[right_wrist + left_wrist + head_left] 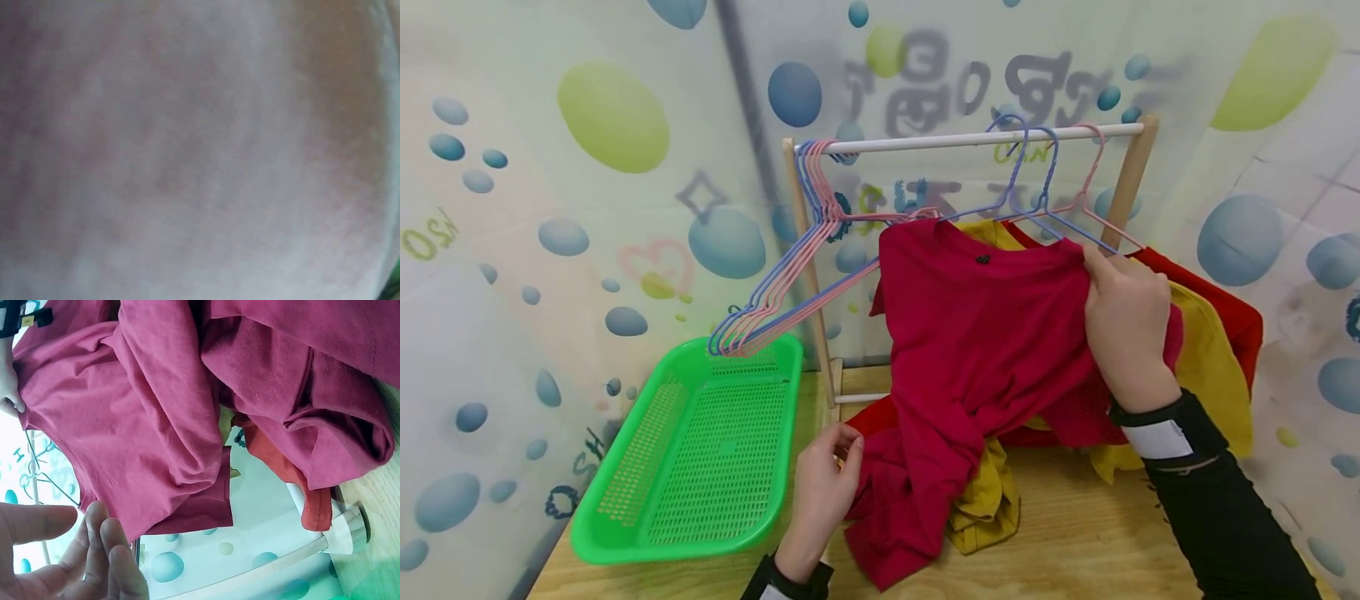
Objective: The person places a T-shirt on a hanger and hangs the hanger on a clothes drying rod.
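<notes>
A crimson T-shirt point(977, 317) hangs in front of the rack, its lower part bunched over the table. At the shirt's right shoulder, my right hand point(1126, 321) pinches the cloth close to a blue hanger point(1013, 179). How far that hanger reaches inside the shirt is hidden. My left hand point(826, 475) is beside the shirt's lower folds, fingers loosely bent. In the left wrist view, the left hand point(75, 550) has nothing between thumb and fingers, and the shirt point(137, 425) spreads beyond it. Blurred skin fills the right wrist view.
A white rail point(925, 143) on wooden posts carries pink and blue hangers point(782, 267) bunched at its left end. Red point(1213, 304) and yellow point(1213, 367) garments hang at the right. The green basket point(688, 550) stands at left on the wooden table point(1075, 533).
</notes>
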